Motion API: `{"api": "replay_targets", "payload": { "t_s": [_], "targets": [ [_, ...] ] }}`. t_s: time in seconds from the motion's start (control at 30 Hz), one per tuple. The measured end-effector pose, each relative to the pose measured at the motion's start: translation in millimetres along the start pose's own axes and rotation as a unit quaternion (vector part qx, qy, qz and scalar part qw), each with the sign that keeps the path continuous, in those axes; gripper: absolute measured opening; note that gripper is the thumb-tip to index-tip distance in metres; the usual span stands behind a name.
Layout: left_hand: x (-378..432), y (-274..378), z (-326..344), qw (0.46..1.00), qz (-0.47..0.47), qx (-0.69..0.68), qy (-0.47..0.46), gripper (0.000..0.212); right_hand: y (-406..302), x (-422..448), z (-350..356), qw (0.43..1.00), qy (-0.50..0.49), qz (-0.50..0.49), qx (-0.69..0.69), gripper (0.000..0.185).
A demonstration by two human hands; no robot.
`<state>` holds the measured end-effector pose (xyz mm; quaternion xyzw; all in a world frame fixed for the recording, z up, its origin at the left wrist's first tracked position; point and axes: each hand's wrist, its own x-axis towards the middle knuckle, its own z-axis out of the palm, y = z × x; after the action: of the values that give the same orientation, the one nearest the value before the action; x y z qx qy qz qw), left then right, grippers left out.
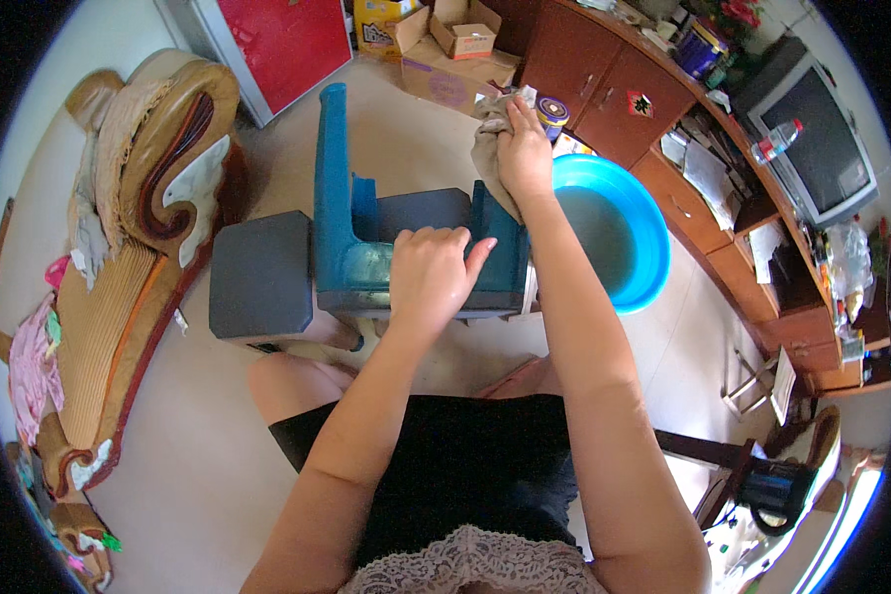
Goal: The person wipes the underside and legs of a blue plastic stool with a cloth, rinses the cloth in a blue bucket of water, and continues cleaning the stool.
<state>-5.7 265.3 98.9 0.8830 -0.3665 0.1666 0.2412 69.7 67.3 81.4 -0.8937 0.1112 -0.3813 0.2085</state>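
A teal plastic housing [332, 171] with dark grey parts stands before my knees, its left upright rising tall. My left hand [432, 275] lies over its near edge, fingers curled out of sight and thumb sticking out to the right. Bunched under my right hand [527, 152] is a damp-looking beige-grey cloth [490, 141], held against the housing's right side. Hand and cloth hide most of that side. Just right of my right forearm, a bright blue plastic basin [657, 245] holds cloudy water.
Left of the housing is a grey-topped block [261, 275]. A carved wooden sofa [111, 312] lines the left wall. Cardboard boxes [445, 78] and a purple tin [552, 113] stand ahead. Along the right runs a wooden cabinet [609, 111] bearing a television [817, 141]; a small folding stool [765, 386] stands below.
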Motion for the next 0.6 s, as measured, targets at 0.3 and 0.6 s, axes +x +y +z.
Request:
{"api": "replay_targets", "payload": {
  "t_s": [0.3, 0.6],
  "targets": [
    [4.1, -2.2, 4.9, 0.998, 0.007, 0.055, 0.001, 0.043, -31.2, -53.7, -24.8, 0.999, 0.045, 0.020, 0.020, 0.042],
    [2.8, 0.2, 1.7, 0.999, -0.008, 0.032, -0.014, 0.046, -56.4, -93.7, -51.1, 0.998, 0.024, 0.043, 0.042, 0.045]
  ]
}}
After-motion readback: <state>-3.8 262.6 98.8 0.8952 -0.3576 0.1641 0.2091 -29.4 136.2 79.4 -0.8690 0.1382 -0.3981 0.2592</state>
